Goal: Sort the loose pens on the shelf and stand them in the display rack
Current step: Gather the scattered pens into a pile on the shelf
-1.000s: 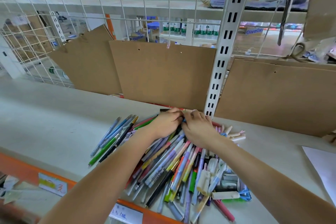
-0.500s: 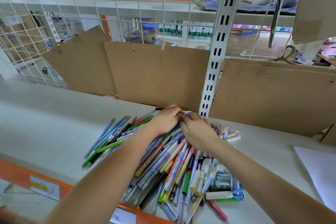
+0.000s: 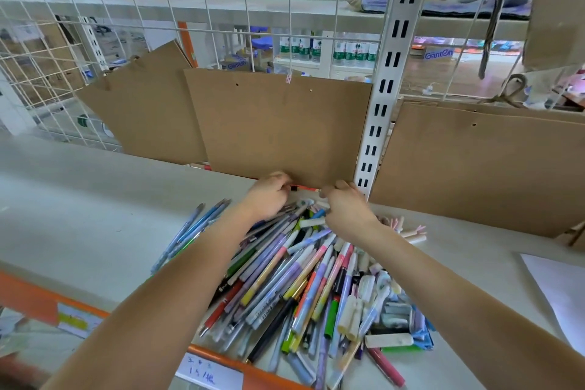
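Pens lie in a loose heap on the grey shelf, spreading from its orange front edge toward the back; a white price label is stuck on that edge just below the heap. A few blue and green pens lie apart on the left of the heap, and some short pale pieces lie at its far right. A white sheet rests on the shelf at the right. Both forearms reach over the heap. The left hand is at the heap's far end with fingers curled down among the pens; what it grips is hidden. The right hand is just beside it, fingers curled too, its hold unclear. Behind the hands stands a brown cardboard panel, a white slotted post to its right, and a wire grid beyond.
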